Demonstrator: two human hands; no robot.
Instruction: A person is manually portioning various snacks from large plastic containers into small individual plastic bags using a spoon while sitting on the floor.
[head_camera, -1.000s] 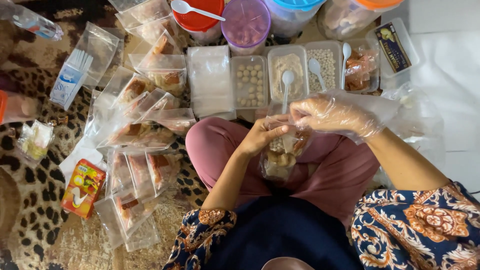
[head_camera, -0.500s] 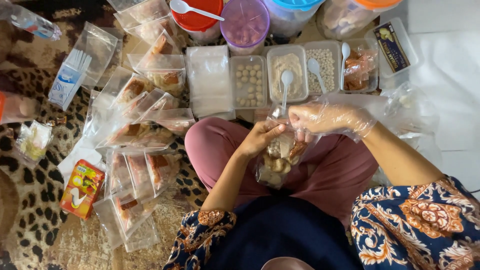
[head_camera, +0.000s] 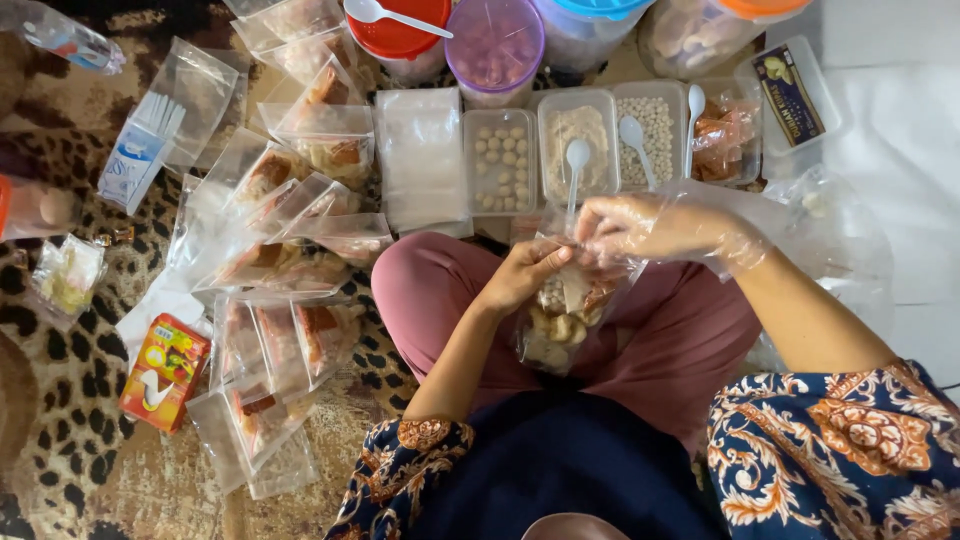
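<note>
Left hand: we are seeing the bare left hand (head_camera: 520, 275) pinching the clear snack bag (head_camera: 562, 318) at its mouth, forearm angling up from the lap.
Right hand: the gloved right hand (head_camera: 655, 225), wrist bent, is gripping the bag's top edge.
Bag: it is hanging over the pink lap, below the food tubs (head_camera: 578, 150).

Ahead of her knees a row of open tubs (head_camera: 575, 150) with upright spoons (head_camera: 577, 160) blocks reach; filled bags (head_camera: 290, 260) crowd the leopard rug (head_camera: 60, 440) on her left; the white floor (head_camera: 900, 130) on her right lies open.

My bare left hand (head_camera: 520, 275) pinched shut over my lap; my gloved right hand (head_camera: 650, 225) met it, fingers curled, forearms angled inward.
</note>
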